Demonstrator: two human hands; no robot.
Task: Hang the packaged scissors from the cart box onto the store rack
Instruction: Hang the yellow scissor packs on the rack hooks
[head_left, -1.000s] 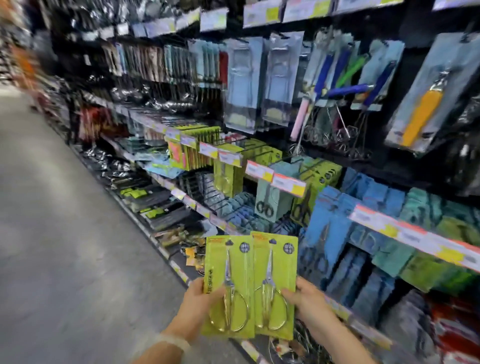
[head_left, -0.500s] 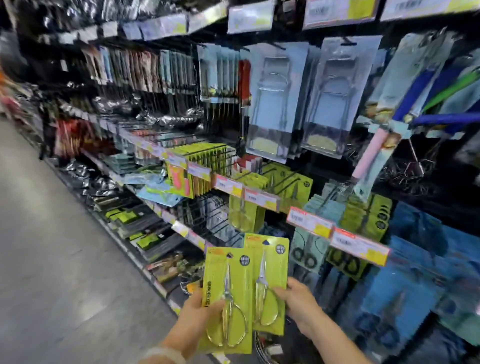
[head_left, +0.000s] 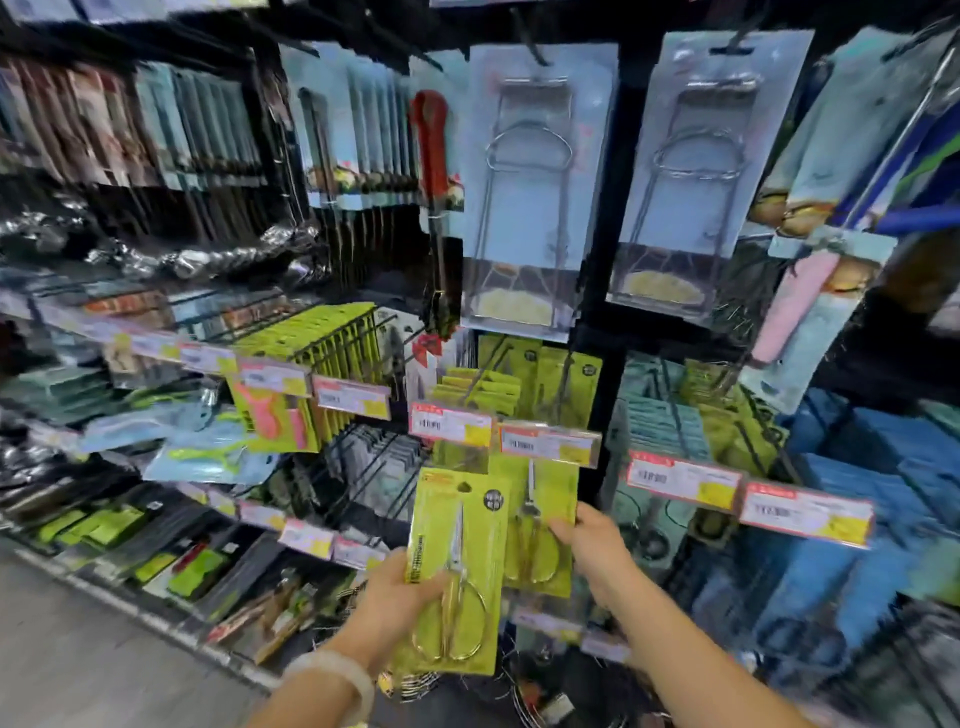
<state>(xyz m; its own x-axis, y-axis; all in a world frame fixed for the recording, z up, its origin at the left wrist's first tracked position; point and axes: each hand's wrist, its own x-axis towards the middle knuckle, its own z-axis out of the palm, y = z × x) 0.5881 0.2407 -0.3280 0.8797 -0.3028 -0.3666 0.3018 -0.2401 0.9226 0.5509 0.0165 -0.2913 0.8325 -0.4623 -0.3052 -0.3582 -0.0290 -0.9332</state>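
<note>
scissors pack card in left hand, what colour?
Lime green card, gold-handled scissors; head view.

place: retail shop, kitchenware/utensil aisle
rack (head_left: 602, 332): dark wire display w/ peg hooks, goods hung in rows, several tiers
price tags (head_left: 683, 480): red/yellow/white labels clipped along hook ends, text too blurred to read
stock: many identical carded pkgs, e.g. green scissor packs (head_left: 540, 384), blue-card wire tools (head_left: 535, 171), blue packs (head_left: 883, 467) at right
floor (head_left: 78, 649): grey aisle floor running along rack at left
</note>
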